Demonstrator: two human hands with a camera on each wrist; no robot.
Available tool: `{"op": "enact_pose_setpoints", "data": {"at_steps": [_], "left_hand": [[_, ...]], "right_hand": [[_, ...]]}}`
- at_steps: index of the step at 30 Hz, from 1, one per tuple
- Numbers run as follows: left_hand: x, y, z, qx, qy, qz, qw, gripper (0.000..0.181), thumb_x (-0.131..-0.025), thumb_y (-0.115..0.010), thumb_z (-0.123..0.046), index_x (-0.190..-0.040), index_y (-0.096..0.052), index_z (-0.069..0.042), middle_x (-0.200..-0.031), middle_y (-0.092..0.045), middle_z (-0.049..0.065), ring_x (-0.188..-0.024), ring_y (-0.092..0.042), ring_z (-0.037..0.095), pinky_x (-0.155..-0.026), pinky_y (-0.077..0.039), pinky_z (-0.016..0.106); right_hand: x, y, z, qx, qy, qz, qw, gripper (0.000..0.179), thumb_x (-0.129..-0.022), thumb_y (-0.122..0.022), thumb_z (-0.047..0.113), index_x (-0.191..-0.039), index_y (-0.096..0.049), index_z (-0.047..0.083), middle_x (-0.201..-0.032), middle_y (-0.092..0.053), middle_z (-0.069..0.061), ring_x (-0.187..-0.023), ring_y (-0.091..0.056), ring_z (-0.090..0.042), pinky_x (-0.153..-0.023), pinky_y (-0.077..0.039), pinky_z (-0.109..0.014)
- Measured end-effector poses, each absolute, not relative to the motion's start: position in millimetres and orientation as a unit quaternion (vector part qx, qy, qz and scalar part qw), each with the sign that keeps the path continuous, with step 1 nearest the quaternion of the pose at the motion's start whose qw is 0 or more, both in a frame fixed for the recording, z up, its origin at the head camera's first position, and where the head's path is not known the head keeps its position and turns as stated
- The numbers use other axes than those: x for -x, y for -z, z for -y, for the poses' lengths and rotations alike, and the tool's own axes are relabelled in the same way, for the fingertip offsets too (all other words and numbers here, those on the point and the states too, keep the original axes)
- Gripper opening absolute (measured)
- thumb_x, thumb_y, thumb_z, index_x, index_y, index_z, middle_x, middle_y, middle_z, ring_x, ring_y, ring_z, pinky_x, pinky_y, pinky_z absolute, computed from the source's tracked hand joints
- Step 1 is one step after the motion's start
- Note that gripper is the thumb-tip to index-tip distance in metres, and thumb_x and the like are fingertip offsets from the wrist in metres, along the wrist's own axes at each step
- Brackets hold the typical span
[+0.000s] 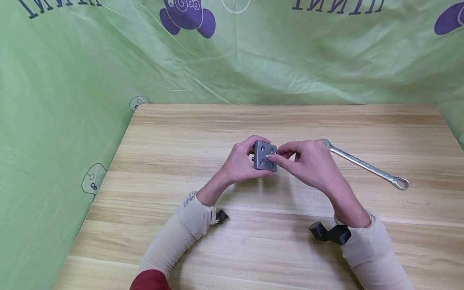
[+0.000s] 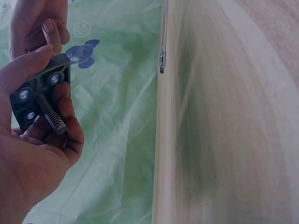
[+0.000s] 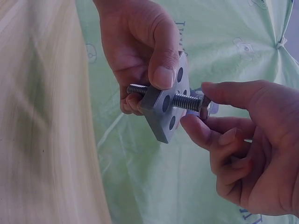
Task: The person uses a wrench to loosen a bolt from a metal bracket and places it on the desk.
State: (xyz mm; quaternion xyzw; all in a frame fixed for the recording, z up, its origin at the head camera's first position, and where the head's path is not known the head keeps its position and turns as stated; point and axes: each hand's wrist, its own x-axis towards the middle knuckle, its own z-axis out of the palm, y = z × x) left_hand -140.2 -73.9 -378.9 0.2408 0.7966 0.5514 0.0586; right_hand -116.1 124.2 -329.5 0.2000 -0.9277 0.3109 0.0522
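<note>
Resting near the bottom of the head view, two beige sleeves (image 1: 188,225) reach up the frame from the lower edge, each with a dark wrist-camera mount (image 1: 331,233) lying on the desk (image 1: 253,249). Further up, at the middle of the frame, the left hand (image 1: 241,163) grips a small grey square metal plate (image 1: 264,156) with round holes, its thumb curled over the upper edge and its fingers wrapped behind; the plate is held just above the desk, upright on its edge. The right hand (image 1: 308,161) meets it from the right of the frame, thumb and forefinger pinched together on the head of a threaded bolt (image 3: 187,101). In the right wrist view that bolt passes through one hole of the plate, its threaded shank sticking out on both faces, with the head end between the right fingertips (image 3: 196,130). The left wrist view shows the bolt's free end (image 2: 51,113) jutting from the back of the plate beside the left fingers. Beyond the right hand, towards the right of the frame, a silver combination wrench (image 1: 366,165) lies flat on the desk, slanting down to the right. Behind the desk hangs a green printed sheet (image 1: 253,52).
</note>
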Motion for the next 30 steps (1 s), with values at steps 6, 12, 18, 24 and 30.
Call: {"op": "enact_pose_setpoints", "data": {"at_steps": [6,12,18,24,30], "left_hand": [[140.4,378.9,73.8,-0.245,-0.551,-0.796,0.054,0.070,-0.059,-0.090,-0.009,-0.120,-0.056,-0.004,-0.103,-0.072,0.014,-0.088,-0.069,0.018,-0.083,-0.053,0.028],[140.8,379.2,73.8,-0.241,-0.550,-0.797,0.057,0.070,-0.059,-0.091,-0.010,-0.120,-0.056,-0.005,-0.105,-0.071,0.013,-0.088,-0.069,0.018,-0.084,-0.053,0.037],[140.9,379.3,73.6,-0.243,-0.552,-0.796,0.057,0.070,-0.059,-0.091,-0.010,-0.119,-0.057,-0.006,-0.104,-0.071,0.013,-0.087,-0.068,0.016,-0.084,-0.053,0.038],[141.4,380.6,74.0,-0.248,-0.550,-0.796,0.050,0.071,-0.059,-0.091,-0.010,-0.120,-0.056,-0.003,-0.103,-0.071,0.014,-0.087,-0.069,0.017,-0.083,-0.053,0.035],[140.7,379.8,74.2,-0.246,-0.548,-0.798,0.048,0.069,-0.059,-0.090,-0.010,-0.119,-0.057,-0.005,-0.105,-0.071,0.013,-0.088,-0.069,0.017,-0.083,-0.053,0.030]], "right_hand": [[115.3,331.4,-126.0,-0.251,-0.316,0.910,0.098,0.017,-0.078,-0.078,0.019,-0.094,-0.077,0.013,-0.077,-0.074,0.002,-0.047,-0.043,-0.001,-0.046,-0.035,-0.021],[115.7,333.2,-126.0,-0.283,-0.326,0.892,0.131,0.021,-0.075,-0.076,0.008,-0.096,-0.077,0.012,-0.084,-0.075,-0.002,-0.050,-0.045,-0.001,-0.048,-0.038,-0.018],[117.1,334.2,-125.2,-0.311,-0.329,0.880,0.144,0.026,-0.072,-0.070,-0.006,-0.090,-0.078,0.011,-0.088,-0.074,-0.003,-0.052,-0.049,-0.003,-0.050,-0.041,-0.015],[116.7,333.4,-125.6,-0.316,-0.333,0.877,0.140,0.028,-0.071,-0.073,-0.006,-0.092,-0.077,0.012,-0.090,-0.074,-0.002,-0.053,-0.049,-0.003,-0.050,-0.041,-0.017],[115.9,330.6,-126.0,-0.280,-0.342,0.890,0.110,0.030,-0.075,-0.082,0.017,-0.104,-0.074,0.015,-0.091,-0.074,0.000,-0.049,-0.043,-0.001,-0.047,-0.035,-0.019]]}}
